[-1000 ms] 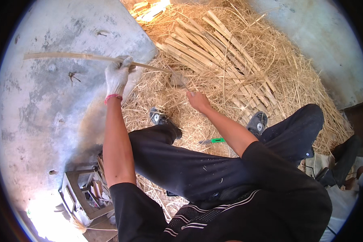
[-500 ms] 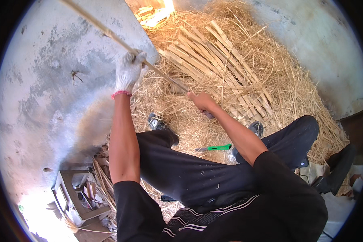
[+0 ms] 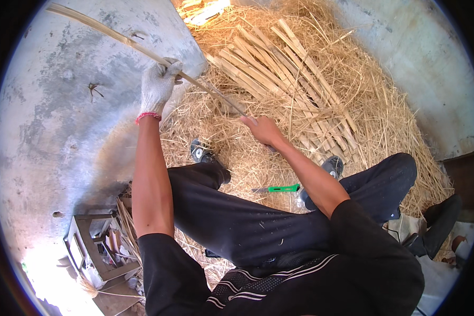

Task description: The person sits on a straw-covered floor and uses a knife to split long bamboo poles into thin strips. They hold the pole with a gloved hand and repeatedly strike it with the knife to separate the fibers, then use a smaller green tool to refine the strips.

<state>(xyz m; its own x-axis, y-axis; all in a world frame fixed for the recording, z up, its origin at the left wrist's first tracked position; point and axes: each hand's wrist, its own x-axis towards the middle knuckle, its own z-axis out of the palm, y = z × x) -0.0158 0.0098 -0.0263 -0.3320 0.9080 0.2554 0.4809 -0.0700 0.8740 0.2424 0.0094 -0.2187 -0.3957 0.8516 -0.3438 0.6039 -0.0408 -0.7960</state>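
Hands [image 3: 159, 87] hover over loose straw [image 3: 253, 158] between stained walls [image 3: 47, 142].

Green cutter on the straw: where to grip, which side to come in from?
Grip the middle of its green handle, probably from above and slightly from the right, fingers across its width. It looks to lie flat on the straw, long axis roughly left to right, with the blade pointing left, so this should keep fingers off the edge.
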